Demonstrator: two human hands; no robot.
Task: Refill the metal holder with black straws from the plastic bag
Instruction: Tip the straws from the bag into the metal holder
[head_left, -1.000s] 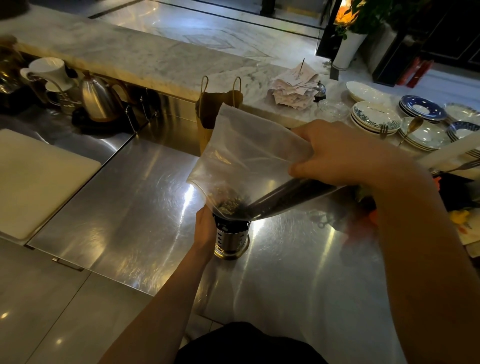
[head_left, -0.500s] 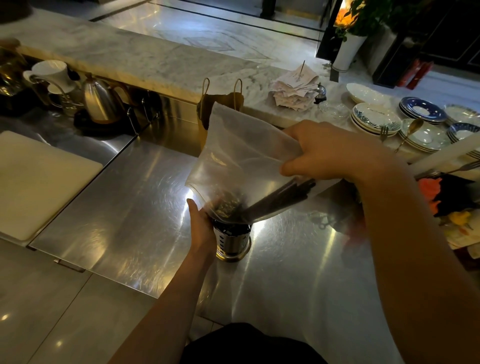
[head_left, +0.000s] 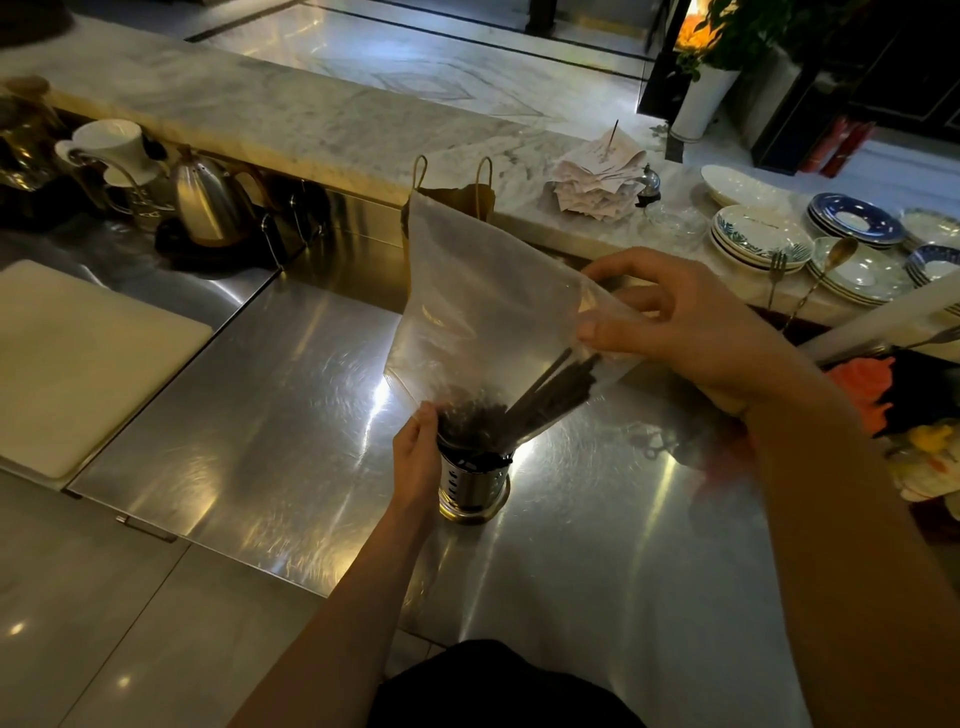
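Note:
A perforated metal holder (head_left: 471, 486) stands on the steel counter (head_left: 270, 426) in the middle. A clear plastic bag (head_left: 483, 306) is tipped mouth-down over it. Black straws (head_left: 553, 392) slant from inside the bag into the holder, and their ends bunch darkly at the holder's top. My left hand (head_left: 415, 462) wraps the holder's left side and touches the bag's mouth. My right hand (head_left: 680, 322) pinches the bag's upper right part between thumb and fingers, above the straws.
A white cutting board (head_left: 78, 358) lies at the left. A kettle (head_left: 208, 200) and a white cup (head_left: 111, 143) stand at the back left. A brown paper bag (head_left: 457, 195) stands behind the plastic bag. Stacked plates (head_left: 758, 239) and cutlery fill the right ledge.
My right hand has loosened from a fist around the straws to a pinch on the bag. The straws have slid further down into the holder and stand steeper.

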